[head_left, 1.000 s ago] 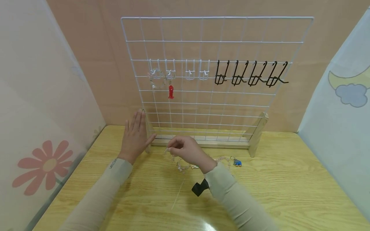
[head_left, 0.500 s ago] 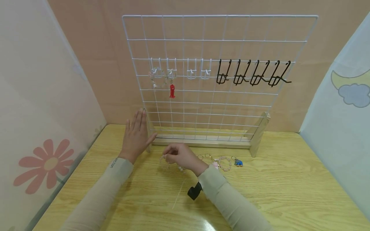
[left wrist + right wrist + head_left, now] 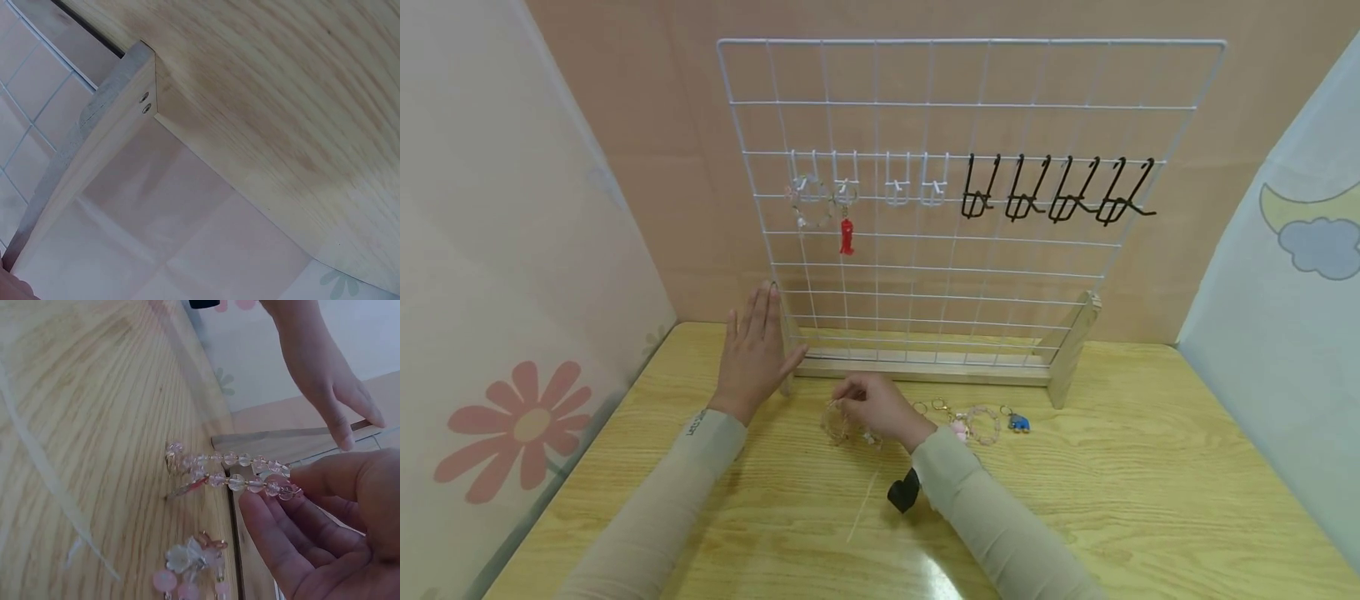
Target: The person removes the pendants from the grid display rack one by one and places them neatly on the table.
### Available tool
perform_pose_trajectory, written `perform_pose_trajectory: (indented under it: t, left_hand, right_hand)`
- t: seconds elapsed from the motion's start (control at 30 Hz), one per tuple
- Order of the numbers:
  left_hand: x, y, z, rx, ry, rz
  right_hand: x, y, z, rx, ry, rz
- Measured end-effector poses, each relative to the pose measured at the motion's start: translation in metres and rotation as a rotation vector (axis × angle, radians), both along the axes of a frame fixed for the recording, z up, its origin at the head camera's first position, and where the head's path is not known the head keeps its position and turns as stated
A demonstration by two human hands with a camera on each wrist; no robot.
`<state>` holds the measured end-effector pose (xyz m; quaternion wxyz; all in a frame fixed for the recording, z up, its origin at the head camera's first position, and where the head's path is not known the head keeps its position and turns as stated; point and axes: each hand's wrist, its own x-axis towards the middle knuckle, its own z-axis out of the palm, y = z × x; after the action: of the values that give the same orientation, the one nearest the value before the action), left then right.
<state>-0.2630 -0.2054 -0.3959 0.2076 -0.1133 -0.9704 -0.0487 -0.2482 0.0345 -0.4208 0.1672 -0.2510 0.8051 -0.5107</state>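
My right hand (image 3: 880,407) pinches a bracelet of clear pink beads (image 3: 236,482) between thumb and fingers, low over the wooden table. The bracelet's loop hangs from the fingertips, a small charm at its lower end. Close by lies another beaded piece with a white flower (image 3: 181,557), partly hidden behind the hand in the head view. With fingers straight, my left hand (image 3: 751,358) rests against the left wooden upright of a white wire grid rack (image 3: 970,40). Only a bit of that hand shows in the left wrist view, by the upright (image 3: 94,131).
On the grid hang white hooks (image 3: 897,192) at left and black hooks (image 3: 977,204) at right. A beaded bracelet (image 3: 815,223) and a red keychain (image 3: 847,237) hang from white hooks. Right of the hand lie a pink bracelet (image 3: 997,425) and a blue charm (image 3: 1019,423).
The right hand has come down slightly toward the table's front, and the bracelet now hangs as a loop below its fingers. The left hand has stayed at the upright.
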Motion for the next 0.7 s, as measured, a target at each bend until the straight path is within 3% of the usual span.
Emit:
perform_pose_trajectory:
  t: [0.4, 0.7]
  left_hand:
    - [-0.001, 0.001, 0.000, 0.004, -0.005, 0.000]
    - [0.001, 0.003, 0.002, 0.002, -0.016, 0.009]
  right_hand:
    - [-0.008, 0.010, 0.003, 0.081, 0.058, -0.072]
    - [-0.014, 0.014, 0.020, 0.007, 0.092, -0.125]
